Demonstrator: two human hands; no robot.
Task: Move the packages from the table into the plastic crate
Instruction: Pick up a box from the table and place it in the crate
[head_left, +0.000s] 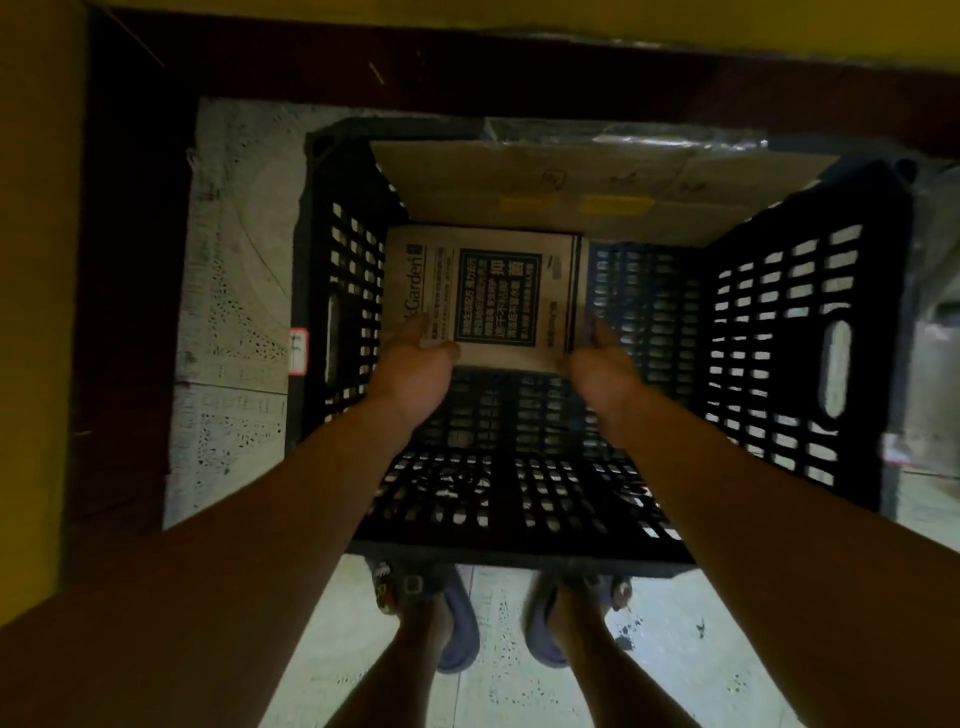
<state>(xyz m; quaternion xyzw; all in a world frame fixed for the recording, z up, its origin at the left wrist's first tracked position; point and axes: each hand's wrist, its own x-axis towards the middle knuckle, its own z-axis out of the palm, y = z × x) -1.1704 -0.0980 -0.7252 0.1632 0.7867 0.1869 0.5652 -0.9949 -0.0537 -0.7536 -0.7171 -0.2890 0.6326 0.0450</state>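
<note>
Crate (779, 364): one box (493, 296) sits low inside at the far-left corner, below cardboard (571, 192) lining the far wall. Left hand (415, 358) and right hand (597, 364) grip the box's near corners, thumbs on top. Judged placed but not released. The desk is out of view, so the remaining packages are unknown.

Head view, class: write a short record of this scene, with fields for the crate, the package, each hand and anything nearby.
crate: black slatted plastic, standing on the floor
package: printed cardboard box, inside the crate, towards its far left
left hand: grips the package's left edge
right hand: grips the package's right edge
set down: cannot tell
lining: cardboard sheet against the crate's far wall
nearby: feet in blue slippers by the near wall
</note>
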